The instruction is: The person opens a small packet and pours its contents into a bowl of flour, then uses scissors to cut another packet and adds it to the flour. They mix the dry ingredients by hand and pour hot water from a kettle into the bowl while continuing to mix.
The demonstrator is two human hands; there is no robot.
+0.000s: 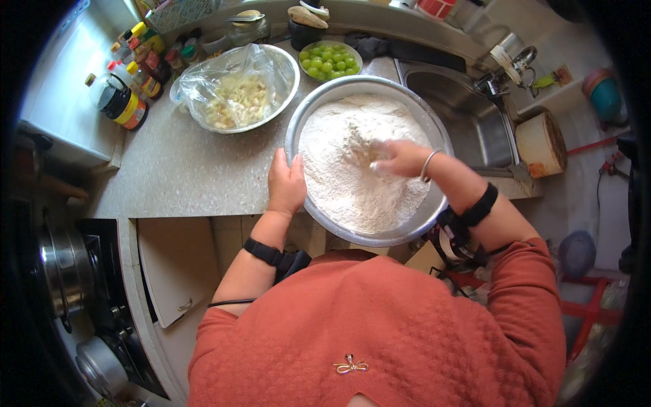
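Note:
A wide metal basin full of white flour is in front of me at the counter's front edge. My left hand holds the basin's left rim, its thumb along the rim. Over the middle of the flour is my right hand, blurred by motion, with a bracelet at its wrist. Its fingertips reach into a hollow where the flour looks clumped and slightly darker. How far those fingers are closed is hidden by blur and flour.
Behind the basin stand a bowl of green grapes and a metal bowl holding chopped food under a plastic bag. Sauce bottles crowd the left wall. A steel sink lies right; a cabinet door hangs open below left.

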